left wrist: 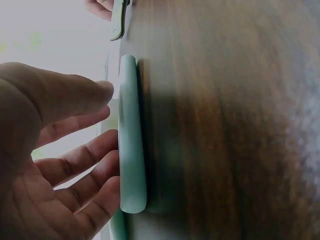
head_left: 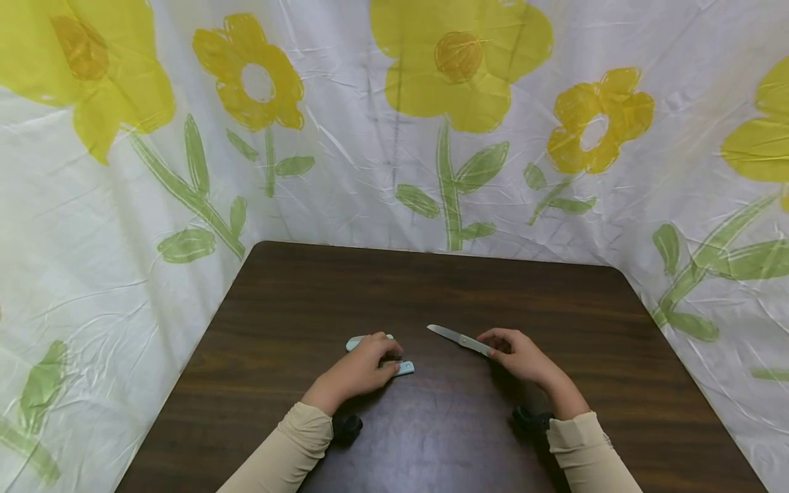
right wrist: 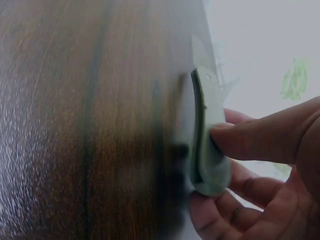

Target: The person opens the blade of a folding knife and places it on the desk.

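In the right hand (head_left: 524,355) is a folding knife (head_left: 476,344) with a pale green handle, pinched between thumb and fingers near the handle's end. Its blade (head_left: 442,333) is out and points left. The left hand (head_left: 364,366) is over a mint-green handle-shaped piece (left wrist: 132,140) on the table, thumb apart from it and fingertips beside it, some perhaps touching. One end of this piece (head_left: 404,368) shows by the thumb in the head view. A second mint piece (head_left: 354,343) lies beyond the left hand, mostly hidden.
Both hands are over a dark brown wooden table (head_left: 277,294) with rounded far corners. A white curtain (head_left: 345,192) with yellow flowers hangs along its back and sides. Each wrist carries a black camera mount (head_left: 348,428) below the sleeve cuff.
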`<state>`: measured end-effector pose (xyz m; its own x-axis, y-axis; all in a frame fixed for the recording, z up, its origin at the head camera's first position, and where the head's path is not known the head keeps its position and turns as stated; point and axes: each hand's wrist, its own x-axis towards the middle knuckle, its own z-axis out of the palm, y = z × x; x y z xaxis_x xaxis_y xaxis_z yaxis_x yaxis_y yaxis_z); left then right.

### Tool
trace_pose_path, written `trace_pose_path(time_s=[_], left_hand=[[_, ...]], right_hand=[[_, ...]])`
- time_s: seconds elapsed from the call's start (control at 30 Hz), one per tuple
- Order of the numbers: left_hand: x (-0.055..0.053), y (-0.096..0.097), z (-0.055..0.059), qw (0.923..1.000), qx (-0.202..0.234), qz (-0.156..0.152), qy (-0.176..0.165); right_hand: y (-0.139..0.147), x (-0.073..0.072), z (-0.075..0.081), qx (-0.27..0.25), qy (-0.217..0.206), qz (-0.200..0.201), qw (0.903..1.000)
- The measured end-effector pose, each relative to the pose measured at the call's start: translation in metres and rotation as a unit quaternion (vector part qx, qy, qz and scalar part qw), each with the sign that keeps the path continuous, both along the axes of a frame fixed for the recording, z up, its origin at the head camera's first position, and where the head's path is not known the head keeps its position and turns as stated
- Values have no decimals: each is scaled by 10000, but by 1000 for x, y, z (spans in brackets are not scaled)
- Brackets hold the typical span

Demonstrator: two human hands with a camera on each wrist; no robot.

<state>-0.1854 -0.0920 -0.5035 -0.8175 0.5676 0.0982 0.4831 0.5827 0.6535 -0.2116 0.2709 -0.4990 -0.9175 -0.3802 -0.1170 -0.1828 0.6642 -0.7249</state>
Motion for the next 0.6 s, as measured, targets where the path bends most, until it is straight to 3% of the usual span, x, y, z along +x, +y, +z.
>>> trace_pose_path(time_s=[0.3, 0.6], left_hand=[[5, 1, 3, 9997, -153, -47, 210], [3, 3, 2, 9993, -276, -63, 239]], right_hand=[[-2, 1, -2, 259, 258, -39, 9993], [-5, 4, -1, 420, 564, -75, 9975]])
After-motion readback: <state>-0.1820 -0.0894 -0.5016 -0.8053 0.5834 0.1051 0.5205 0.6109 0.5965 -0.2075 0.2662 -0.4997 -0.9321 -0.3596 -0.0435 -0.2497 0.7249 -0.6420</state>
